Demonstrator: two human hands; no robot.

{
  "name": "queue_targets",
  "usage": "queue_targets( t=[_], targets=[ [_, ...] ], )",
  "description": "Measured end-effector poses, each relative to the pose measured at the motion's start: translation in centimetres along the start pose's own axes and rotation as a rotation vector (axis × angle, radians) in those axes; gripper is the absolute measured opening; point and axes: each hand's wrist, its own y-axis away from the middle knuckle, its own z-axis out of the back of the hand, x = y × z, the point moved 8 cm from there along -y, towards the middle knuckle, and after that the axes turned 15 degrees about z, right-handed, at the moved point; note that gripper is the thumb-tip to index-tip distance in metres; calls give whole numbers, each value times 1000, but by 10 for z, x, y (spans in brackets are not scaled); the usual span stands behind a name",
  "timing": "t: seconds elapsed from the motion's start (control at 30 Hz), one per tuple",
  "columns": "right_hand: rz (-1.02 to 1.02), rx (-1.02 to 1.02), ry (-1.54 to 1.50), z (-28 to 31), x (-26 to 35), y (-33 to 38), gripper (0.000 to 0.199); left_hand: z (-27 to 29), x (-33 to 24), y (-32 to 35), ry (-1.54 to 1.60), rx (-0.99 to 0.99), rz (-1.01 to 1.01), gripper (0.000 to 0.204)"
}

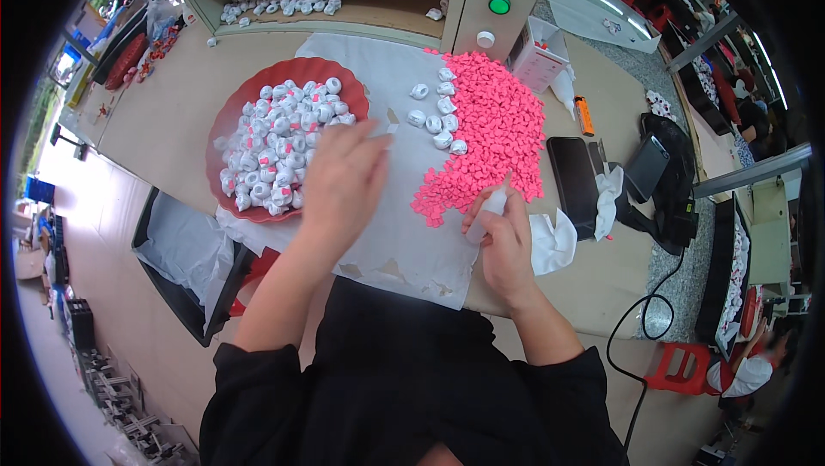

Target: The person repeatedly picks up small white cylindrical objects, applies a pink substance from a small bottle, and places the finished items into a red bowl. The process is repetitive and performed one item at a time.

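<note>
My right hand point(505, 247) is closed round a small white squeeze bottle point(493, 203), its thin nozzle pointing up beside the pink pieces. Those small pink pieces point(498, 113) lie in a wide spread on the table. Along their left edge sit several small white rounded pieces point(446, 106). My left hand point(342, 180) hangs at the right side of a red scalloped bowl point(220, 126), its fingers smeared by motion. White pieces point(275, 144), some with pink bits on them, heap up in the bowl. Whether the left fingers hold anything cannot be made out.
A pale sheet point(404, 247) covers the middle of the table point(163, 122). At the right lie a dark phone point(571, 182), crumpled tissue point(553, 242) and an orange lighter point(584, 116). A machine housing point(464, 2) holds more white pieces. A black lined bin point(185, 251) stands left.
</note>
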Motion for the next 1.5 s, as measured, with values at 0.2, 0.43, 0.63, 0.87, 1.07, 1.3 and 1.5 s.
queue_targets(
  t=[0.2,0.43,0.63,0.87,1.07,1.3,1.5],
  targets=[
    [13,-40,1,9,13,-1,26,-110,-4,-15,78,309,136,27],
    [-77,-129,-177,19,12,-4,35,-95,13,-15,349,402,453,27],
    [111,-138,-102,20,25,-6,28,-85,23,60,1621,705,947,30],
    [78,-11,-260,10,14,-5,24,-80,25,78,1623,663,865,21],
    [191,52,61,-3,24,4,25,-75,25,80,1468,572,787,21],
    [320,163,92,-9,30,7,24,-68,20,76,1420,583,721,22],
    [396,200,211,-12,32,10,23,-73,22,79,1432,608,728,28]
  ],
)
